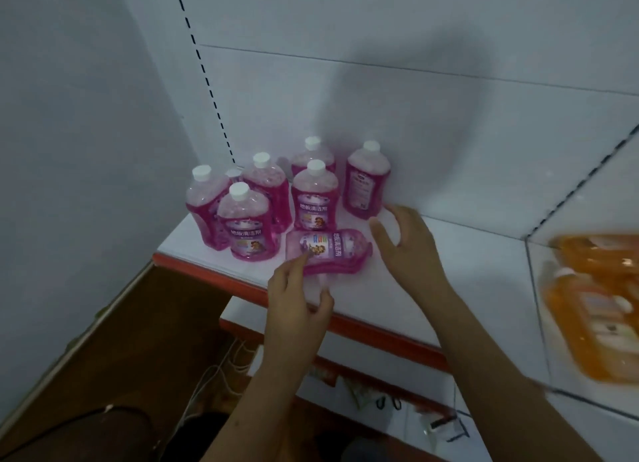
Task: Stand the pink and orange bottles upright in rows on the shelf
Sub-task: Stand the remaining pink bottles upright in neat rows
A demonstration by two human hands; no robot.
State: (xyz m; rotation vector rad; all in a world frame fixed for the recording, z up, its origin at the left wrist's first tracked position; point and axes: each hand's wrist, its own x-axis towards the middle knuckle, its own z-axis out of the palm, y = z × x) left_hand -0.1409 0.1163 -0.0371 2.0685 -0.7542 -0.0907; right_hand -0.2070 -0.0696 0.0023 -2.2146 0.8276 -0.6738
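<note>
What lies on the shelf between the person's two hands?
In the head view, the toppled pink bottle lies on its side between the left hand and right hand on the white shelf.

On the white shelf point(449, 254), several pink bottles point(314, 202) stand upright with white caps. One pink bottle point(328, 252) lies on its side; the left hand point(297, 302) touches its near edge, the right hand point(408, 243) spread open just beside it. Blurred orange bottles point(594, 309) lie far right.
</note>
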